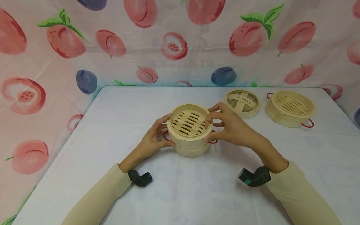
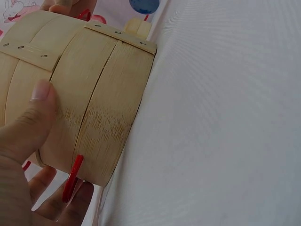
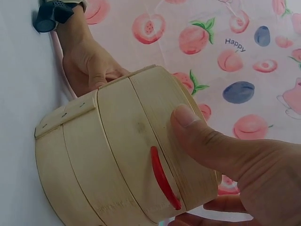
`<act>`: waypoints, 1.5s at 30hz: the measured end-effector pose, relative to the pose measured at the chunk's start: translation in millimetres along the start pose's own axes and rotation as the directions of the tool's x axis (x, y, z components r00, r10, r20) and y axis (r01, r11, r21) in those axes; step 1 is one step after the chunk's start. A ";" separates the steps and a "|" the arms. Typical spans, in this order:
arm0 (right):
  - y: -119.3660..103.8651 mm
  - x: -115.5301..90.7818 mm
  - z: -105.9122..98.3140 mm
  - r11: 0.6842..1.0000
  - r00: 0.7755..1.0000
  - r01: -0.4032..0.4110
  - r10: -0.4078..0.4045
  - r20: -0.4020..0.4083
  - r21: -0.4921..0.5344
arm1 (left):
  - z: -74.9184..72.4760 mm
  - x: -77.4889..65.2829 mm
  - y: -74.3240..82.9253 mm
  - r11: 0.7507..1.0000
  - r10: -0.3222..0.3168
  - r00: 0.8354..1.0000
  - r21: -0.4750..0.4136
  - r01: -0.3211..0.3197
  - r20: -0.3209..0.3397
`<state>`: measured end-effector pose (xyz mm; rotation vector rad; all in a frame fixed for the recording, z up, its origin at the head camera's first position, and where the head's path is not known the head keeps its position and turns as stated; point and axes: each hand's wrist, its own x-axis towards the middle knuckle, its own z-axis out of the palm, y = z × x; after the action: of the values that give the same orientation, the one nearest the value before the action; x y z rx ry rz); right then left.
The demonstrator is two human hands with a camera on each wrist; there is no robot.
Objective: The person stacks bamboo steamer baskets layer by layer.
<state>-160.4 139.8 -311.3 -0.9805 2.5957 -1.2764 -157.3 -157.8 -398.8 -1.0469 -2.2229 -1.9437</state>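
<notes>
Two round bamboo steamer baskets stand stacked in the middle of the table in the head view, an upper basket (image 1: pixel 185 143) on a lower basket (image 1: pixel 192 153). Slots run through the upper one's floor. My left hand (image 1: pixel 154 139) holds the stack's left side, its thumb (image 2: pixel 42 101) against the wall and its fingers around the far side. On the right, my right hand (image 1: pixel 232 128) pinches the upper basket's rim, index finger inside and thumb (image 3: pixel 188 122) against the outer wall. Red handles (image 3: pixel 163 176) stick out from the sides.
Behind and to the right lies a woven bamboo lid (image 1: pixel 243 103). Beside it, farther right, stands another steamer basket (image 1: pixel 289 109) with red handles. A white cloth (image 1: pixel 112 125) covers the table, and a fruit-print curtain (image 1: pixel 197 53) hangs behind it.
</notes>
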 end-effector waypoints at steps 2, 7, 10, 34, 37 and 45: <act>0.6 0.0 -0.9 1.000 1.000 -0.006 0.006 0.007 0.001 | 0.0 0.4 0.5 1.000 0.004 1.000 -0.003 -0.004 0.004; 3.1 0.5 -3.2 1.000 1.000 -0.007 0.007 0.025 -0.008 | -1.6 0.6 0.9 1.000 0.017 1.000 0.010 -0.017 0.007; 5.1 1.2 -4.6 1.000 0.999 -0.002 0.002 0.041 0.004 | -2.4 0.1 1.0 1.000 0.002 1.000 0.009 -0.002 0.001; 8.3 -0.1 -10.0 0.994 0.996 0.079 -0.082 0.044 0.070 | 3.8 1.0 9.8 0.997 0.022 0.998 0.072 -0.018 -0.054; 6.5 -0.2 -9.1 0.994 0.995 0.095 -0.096 0.019 0.057 | 7.3 1.8 22.0 0.997 0.022 0.998 0.078 -0.017 -0.066; 6.2 0.2 -6.1 0.995 0.997 0.078 -0.079 0.013 0.059 | 13.3 2.8 35.3 0.995 0.044 0.996 0.090 -0.036 -0.082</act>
<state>-165.8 146.6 -311.9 -1.0880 2.5166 -1.3484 -137.1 -144.5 -369.7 -0.9724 -2.2034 -1.8201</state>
